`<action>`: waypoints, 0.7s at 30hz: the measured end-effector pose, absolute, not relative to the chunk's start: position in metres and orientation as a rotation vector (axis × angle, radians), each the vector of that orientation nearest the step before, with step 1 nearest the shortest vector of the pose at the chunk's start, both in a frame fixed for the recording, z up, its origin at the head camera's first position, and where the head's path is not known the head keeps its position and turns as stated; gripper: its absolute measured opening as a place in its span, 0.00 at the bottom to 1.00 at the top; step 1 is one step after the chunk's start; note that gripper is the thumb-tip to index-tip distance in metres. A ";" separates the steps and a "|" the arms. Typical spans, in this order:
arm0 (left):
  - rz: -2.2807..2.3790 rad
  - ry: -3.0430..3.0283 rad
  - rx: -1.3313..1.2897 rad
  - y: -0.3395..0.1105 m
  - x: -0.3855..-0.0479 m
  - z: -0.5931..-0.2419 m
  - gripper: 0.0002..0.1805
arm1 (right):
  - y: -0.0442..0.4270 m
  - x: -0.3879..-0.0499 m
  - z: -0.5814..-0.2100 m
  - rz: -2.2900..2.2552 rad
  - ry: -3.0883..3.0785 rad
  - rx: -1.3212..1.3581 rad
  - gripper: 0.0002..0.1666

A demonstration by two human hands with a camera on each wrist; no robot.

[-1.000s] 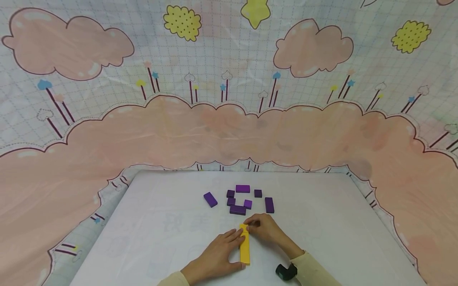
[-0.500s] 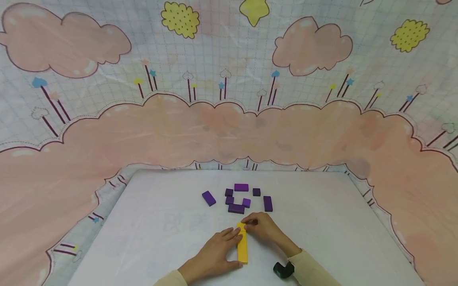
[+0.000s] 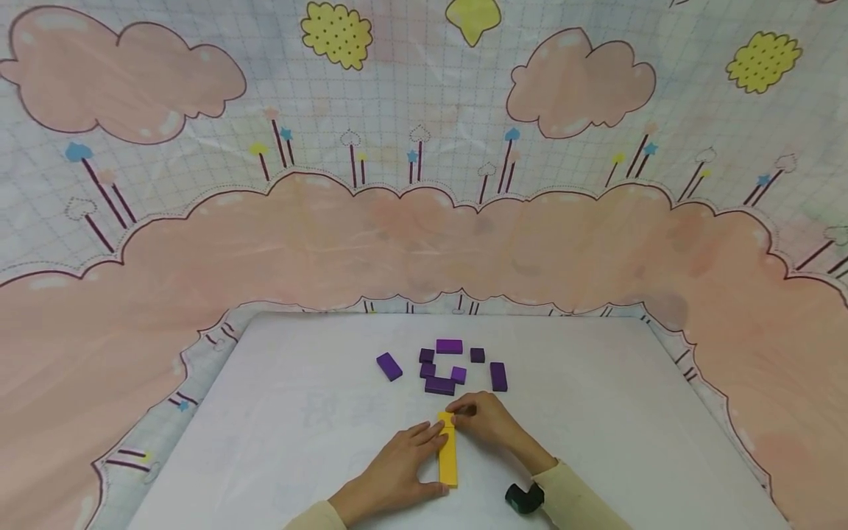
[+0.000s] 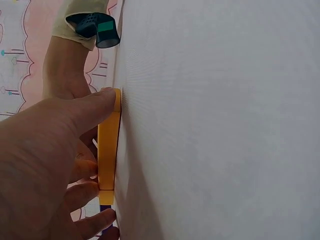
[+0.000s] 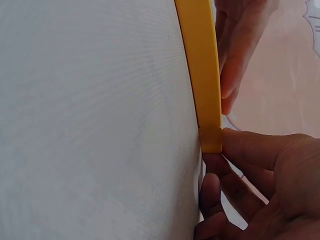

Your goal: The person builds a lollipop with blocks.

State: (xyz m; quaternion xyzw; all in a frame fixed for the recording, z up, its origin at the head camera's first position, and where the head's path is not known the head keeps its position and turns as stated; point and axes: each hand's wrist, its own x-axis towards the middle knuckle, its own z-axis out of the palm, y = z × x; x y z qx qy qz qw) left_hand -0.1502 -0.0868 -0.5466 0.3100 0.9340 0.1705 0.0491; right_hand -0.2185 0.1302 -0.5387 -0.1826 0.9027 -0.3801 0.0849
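A long yellow block (image 3: pixel 447 458) lies lengthwise on the white table, with a small yellow block (image 3: pixel 446 420) against its far end. My left hand (image 3: pixel 400 465) rests along their left side in the head view, fingers spread. Its thumb touches the near end of the long block (image 4: pixel 107 150), and fingertips touch near the seam. At the far end, my right hand (image 3: pixel 489 421) pinches the small block (image 5: pixel 212 140) between thumb and fingers. Beyond the hands lie several purple blocks, among them a flat oblong one (image 3: pixel 440 386) and a small cube (image 3: pixel 458 375).
More purple blocks lie at the left (image 3: pixel 389 366), the back (image 3: pixel 449 346) and the right (image 3: pixel 498 376) of the group. A dark wrist device (image 3: pixel 525 499) sits by the right sleeve. Cloud-patterned cloth (image 3: pixel 424 243) rises behind the table (image 3: pixel 298 412).
Both hands and the yellow blocks have edged slightly left against the purple blocks since a second ago. The head view has shifted a little; the holds look the same.
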 end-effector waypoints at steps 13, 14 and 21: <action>0.520 2.821 0.916 -0.086 -0.152 -0.545 0.42 | 0.132 -0.218 -0.529 -1.218 2.701 -0.451 0.13; 0.519 2.822 0.916 -0.086 -0.152 -0.545 0.42 | 0.133 -0.219 -0.528 -1.223 2.702 -0.435 0.13; 0.525 2.823 0.922 -0.087 -0.152 -0.545 0.42 | 0.134 -0.223 -0.526 -1.259 2.708 -0.411 0.13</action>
